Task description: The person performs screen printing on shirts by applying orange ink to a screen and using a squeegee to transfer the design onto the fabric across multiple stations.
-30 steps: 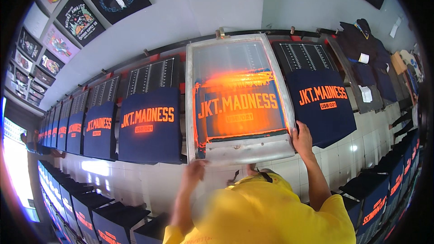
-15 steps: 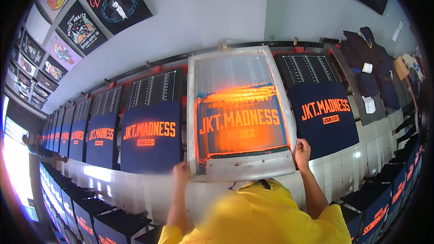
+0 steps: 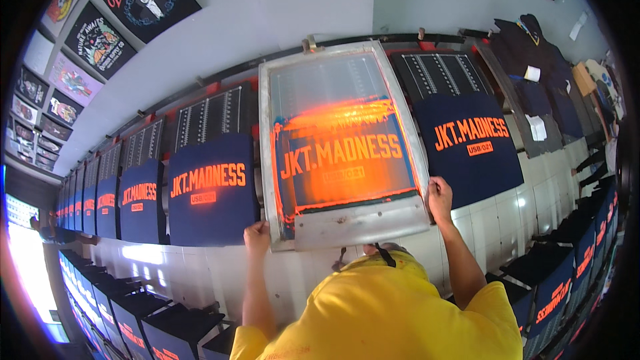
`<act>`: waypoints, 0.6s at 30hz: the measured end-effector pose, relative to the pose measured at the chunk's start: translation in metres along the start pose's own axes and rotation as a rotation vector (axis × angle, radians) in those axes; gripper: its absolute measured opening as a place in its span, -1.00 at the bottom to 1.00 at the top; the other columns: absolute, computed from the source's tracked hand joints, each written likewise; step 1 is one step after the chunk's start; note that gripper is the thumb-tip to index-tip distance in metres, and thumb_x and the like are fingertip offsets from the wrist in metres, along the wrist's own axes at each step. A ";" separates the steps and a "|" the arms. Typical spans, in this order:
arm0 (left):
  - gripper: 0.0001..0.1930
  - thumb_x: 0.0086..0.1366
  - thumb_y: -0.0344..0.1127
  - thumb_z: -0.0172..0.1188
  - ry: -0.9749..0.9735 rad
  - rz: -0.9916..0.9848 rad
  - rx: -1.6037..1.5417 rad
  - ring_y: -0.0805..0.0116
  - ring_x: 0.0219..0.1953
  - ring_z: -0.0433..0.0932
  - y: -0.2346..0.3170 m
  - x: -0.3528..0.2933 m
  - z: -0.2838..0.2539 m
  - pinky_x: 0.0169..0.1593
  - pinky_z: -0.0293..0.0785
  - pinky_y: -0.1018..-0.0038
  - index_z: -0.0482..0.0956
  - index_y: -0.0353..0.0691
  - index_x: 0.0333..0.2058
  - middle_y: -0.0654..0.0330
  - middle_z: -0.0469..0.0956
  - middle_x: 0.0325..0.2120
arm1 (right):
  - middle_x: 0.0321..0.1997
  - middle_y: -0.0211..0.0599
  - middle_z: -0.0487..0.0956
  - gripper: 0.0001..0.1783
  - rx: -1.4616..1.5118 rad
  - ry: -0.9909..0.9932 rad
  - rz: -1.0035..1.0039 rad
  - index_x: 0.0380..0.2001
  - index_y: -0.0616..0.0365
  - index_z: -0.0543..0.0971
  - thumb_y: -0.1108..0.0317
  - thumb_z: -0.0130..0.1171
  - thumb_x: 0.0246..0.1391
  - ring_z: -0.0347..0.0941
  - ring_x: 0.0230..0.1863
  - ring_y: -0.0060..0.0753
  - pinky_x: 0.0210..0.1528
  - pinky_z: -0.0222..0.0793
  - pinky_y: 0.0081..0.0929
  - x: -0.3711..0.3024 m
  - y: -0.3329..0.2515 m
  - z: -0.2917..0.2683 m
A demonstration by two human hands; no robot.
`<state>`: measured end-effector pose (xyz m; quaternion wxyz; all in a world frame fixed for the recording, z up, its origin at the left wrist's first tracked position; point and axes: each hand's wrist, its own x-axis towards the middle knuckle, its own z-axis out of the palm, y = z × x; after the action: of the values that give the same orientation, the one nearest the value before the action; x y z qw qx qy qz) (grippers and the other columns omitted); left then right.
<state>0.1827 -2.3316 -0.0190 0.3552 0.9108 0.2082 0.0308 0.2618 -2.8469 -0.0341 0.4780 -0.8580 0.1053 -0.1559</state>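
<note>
A silkscreen frame [image 3: 360, 228] of grey metal lies over a board in the middle of the row. Through its mesh shows orange block lettering on dark blue cloth. A thick band of orange ink [image 3: 340, 112] stretches across the mesh above the lettering. My left hand [image 3: 257, 237] is closed at the frame's near left corner, and my right hand [image 3: 439, 200] grips its right edge near the front. Navy cloth panels with orange print lie on either side, one [image 3: 210, 190] to the left and one [image 3: 470, 153] to the right.
A long row of boards with printed panels [image 3: 140, 193] runs off to the left along a black rail [image 3: 300, 49]. More printed panels [image 3: 553, 303] stand behind on both sides. Dark garments [image 3: 540, 80] lie at the far right. Another person's arm [image 3: 77, 237] shows at far left.
The whole view has shifted slightly, so the boards and frame sit higher and further left in the picture. Both hands stay at the silkscreen frame.
</note>
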 end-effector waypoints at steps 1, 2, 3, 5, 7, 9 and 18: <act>-0.77 0.28 -0.30 0.19 0.017 0.008 0.032 0.18 -0.51 0.54 0.007 -0.004 -0.002 -0.34 0.44 0.32 0.65 -0.39 -0.31 0.03 0.54 -0.61 | -0.45 -0.29 0.55 -0.82 -0.066 -0.116 0.087 -0.22 0.32 0.58 0.42 0.11 0.21 0.44 -0.44 -0.45 -0.33 0.38 -0.48 0.002 0.002 -0.010; -0.76 0.27 -0.28 0.20 0.041 0.020 0.062 0.02 -0.48 0.62 0.018 -0.005 -0.008 -0.28 0.49 0.28 0.65 -0.38 -0.28 -0.10 0.59 -0.55 | -0.38 -0.21 0.57 -0.79 -0.195 -0.100 -0.036 -0.20 0.30 0.58 0.38 0.12 0.20 0.48 -0.38 -0.33 -0.26 0.41 -0.40 0.000 -0.006 -0.016; -0.71 0.27 -0.24 0.22 0.046 -0.043 0.099 -0.04 -0.30 0.65 0.040 -0.012 -0.018 -0.19 0.53 0.23 0.64 -0.38 -0.19 -0.10 0.64 -0.40 | -0.31 -0.14 0.58 -0.76 -0.322 -0.085 -0.158 -0.18 0.29 0.58 0.34 0.13 0.19 0.52 -0.32 -0.21 -0.20 0.44 -0.32 -0.004 -0.022 -0.021; -0.65 0.25 -0.20 0.25 0.105 0.145 0.112 -0.04 -0.17 0.63 0.051 -0.032 -0.023 -0.10 0.52 0.20 0.62 -0.36 -0.11 -0.08 0.64 -0.28 | 0.00 -0.06 0.54 -0.60 -0.444 -0.170 -0.295 -0.06 0.26 0.55 0.20 0.22 0.13 0.48 0.01 -0.02 0.08 0.42 -0.16 -0.019 -0.049 -0.037; -0.59 0.22 -0.18 0.28 0.053 0.392 0.137 -0.03 -0.03 0.56 0.067 -0.047 -0.026 0.01 0.49 0.17 0.59 -0.34 -0.05 -0.06 0.61 -0.14 | 0.10 -0.10 0.48 -0.50 -0.420 -0.416 -0.483 0.01 0.23 0.53 0.17 0.29 0.05 0.39 0.14 -0.03 0.17 0.34 -0.15 -0.034 -0.087 -0.056; -0.54 0.19 -0.17 0.30 -0.111 0.688 0.187 -0.01 0.14 0.46 0.088 -0.064 -0.031 0.12 0.44 0.14 0.56 -0.31 0.01 -0.03 0.54 0.02 | 0.25 -0.16 0.36 -0.23 -0.486 -0.658 -0.587 0.16 0.16 0.44 0.14 0.44 -0.15 0.24 0.29 -0.06 0.29 0.22 -0.13 -0.050 -0.105 -0.067; -0.64 -0.02 -0.50 0.14 -0.342 0.749 0.502 0.01 0.01 0.51 0.133 -0.029 -0.007 0.06 0.49 0.20 0.52 -0.27 -0.16 0.01 0.50 -0.14 | -0.11 -0.08 0.57 -0.45 -0.738 -0.786 -0.666 -0.03 0.21 0.49 0.38 0.31 -0.20 0.48 0.01 -0.01 0.09 0.38 -0.16 -0.007 -0.127 -0.046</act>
<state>0.2023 -2.4267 0.0772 0.1178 0.9728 -0.1945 -0.0446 0.2423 -2.8145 0.0958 0.0796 -0.9463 -0.3039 0.0769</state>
